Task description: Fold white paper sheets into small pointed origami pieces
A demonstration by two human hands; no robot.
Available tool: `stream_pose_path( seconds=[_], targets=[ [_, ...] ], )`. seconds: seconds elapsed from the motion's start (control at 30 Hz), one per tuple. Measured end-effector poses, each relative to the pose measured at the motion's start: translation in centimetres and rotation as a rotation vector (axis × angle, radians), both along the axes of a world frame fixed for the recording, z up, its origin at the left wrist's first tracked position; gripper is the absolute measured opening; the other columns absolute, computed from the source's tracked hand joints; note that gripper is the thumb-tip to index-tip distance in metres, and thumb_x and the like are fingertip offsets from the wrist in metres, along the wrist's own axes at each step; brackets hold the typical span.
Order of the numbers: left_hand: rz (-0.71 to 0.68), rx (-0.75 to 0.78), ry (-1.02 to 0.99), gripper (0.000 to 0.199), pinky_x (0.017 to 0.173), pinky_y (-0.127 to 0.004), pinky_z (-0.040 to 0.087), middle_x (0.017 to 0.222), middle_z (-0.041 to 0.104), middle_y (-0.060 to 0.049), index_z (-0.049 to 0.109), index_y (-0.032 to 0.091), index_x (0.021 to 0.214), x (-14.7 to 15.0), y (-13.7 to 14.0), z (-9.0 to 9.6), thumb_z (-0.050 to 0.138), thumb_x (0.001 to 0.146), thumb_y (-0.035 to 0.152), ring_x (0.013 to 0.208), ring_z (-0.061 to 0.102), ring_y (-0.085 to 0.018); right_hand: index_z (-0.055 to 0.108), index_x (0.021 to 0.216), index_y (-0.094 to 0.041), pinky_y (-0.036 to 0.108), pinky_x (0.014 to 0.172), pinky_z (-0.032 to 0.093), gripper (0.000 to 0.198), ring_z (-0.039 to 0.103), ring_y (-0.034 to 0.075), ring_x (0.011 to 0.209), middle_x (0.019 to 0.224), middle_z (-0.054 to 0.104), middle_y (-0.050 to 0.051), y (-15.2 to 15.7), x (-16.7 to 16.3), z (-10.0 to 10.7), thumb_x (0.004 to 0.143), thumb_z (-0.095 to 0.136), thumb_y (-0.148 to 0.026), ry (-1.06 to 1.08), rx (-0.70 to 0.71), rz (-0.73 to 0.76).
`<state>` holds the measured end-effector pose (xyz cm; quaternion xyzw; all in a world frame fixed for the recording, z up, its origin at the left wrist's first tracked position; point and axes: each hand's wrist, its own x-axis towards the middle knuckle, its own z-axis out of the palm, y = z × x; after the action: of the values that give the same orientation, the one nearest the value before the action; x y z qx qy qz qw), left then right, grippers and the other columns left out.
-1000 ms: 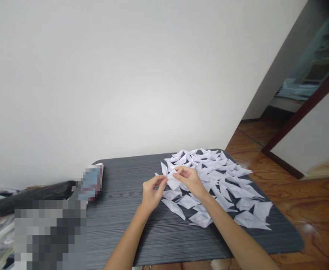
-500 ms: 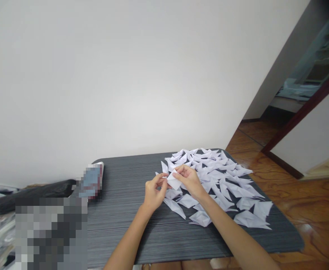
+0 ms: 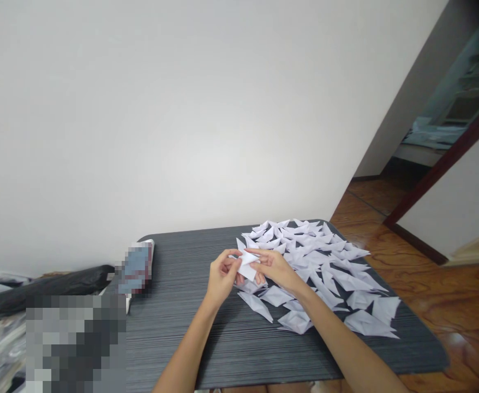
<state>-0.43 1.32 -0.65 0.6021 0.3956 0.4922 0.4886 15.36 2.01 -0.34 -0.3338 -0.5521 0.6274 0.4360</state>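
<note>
Between my hands is a small folded white paper (image 3: 247,268), held up over the table. My left hand (image 3: 224,273) pinches its left edge between thumb and fingers. On the other side, my right hand (image 3: 275,267) grips it with the thumb on the near face and fingers behind. Part of the paper is hidden by my fingers. Just beyond and to the right lie several folded white paper boats (image 3: 297,322), spread over the right half of the table, some overlapping.
The dark grey table (image 3: 169,316) has rounded corners and stands against a white wall (image 3: 182,109). A blurred-out packet (image 3: 135,270) lies at its left edge. Further left is a long black bundle (image 3: 51,286). Wooden floor (image 3: 460,305) and a doorway are at right.
The folded paper has been turned and its shape opened somewhat between my fingers. My right hand has shifted slightly lower, its fingers now reaching behind the paper.
</note>
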Motion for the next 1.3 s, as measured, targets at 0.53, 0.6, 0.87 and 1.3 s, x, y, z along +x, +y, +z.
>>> stream_pose_path(
  seconds=[0.53,0.6,0.87,1.3],
  targets=[
    [-0.032,0.024,0.008,0.026,0.04,-0.018,0.041,0.045,0.056,0.003,0.063,0.012,0.091,0.0,-0.2,0.1,0.053,0.077,0.031,0.036,0.049,-0.007,0.035,0.129,-0.015,0.018,0.042,0.037,0.059,0.056,0.01,0.044,0.054,0.061,-0.002,-0.6,0.1,0.9,0.076,0.057,-0.029,0.119,-0.093,0.095],
    [-0.027,-0.02,-0.056,0.024,0.038,-0.019,0.042,0.044,0.056,0.002,0.063,0.011,0.086,-0.2,0.0,0.1,0.055,0.076,0.031,0.035,0.05,-0.008,0.038,0.128,-0.015,0.02,0.046,0.04,0.057,0.059,0.011,0.049,0.06,0.063,0.0,-0.6,0.4,1.2,0.076,0.056,-0.03,0.137,-0.093,0.126],
    [-0.007,-0.163,-0.1,0.023,0.032,-0.018,0.037,0.039,0.056,0.001,0.062,0.009,0.083,-0.8,0.6,0.7,0.057,0.072,0.029,0.03,0.048,-0.009,0.048,0.12,-0.028,0.037,0.094,0.037,0.041,0.041,0.021,0.117,0.134,0.035,0.006,-0.7,1.6,1.4,0.08,0.051,-0.023,-0.355,0.474,-0.027],
    [-0.104,-0.263,-0.166,0.034,0.038,-0.021,0.04,0.047,0.059,-0.001,0.061,0.009,0.086,0.1,0.2,0.5,0.051,0.076,0.04,0.037,0.052,-0.011,0.06,0.106,-0.021,0.035,0.092,0.04,0.03,0.05,0.018,0.107,0.116,0.055,0.009,-1.0,0.4,0.3,0.083,0.043,-0.012,-0.552,0.824,-0.202]
  ],
)
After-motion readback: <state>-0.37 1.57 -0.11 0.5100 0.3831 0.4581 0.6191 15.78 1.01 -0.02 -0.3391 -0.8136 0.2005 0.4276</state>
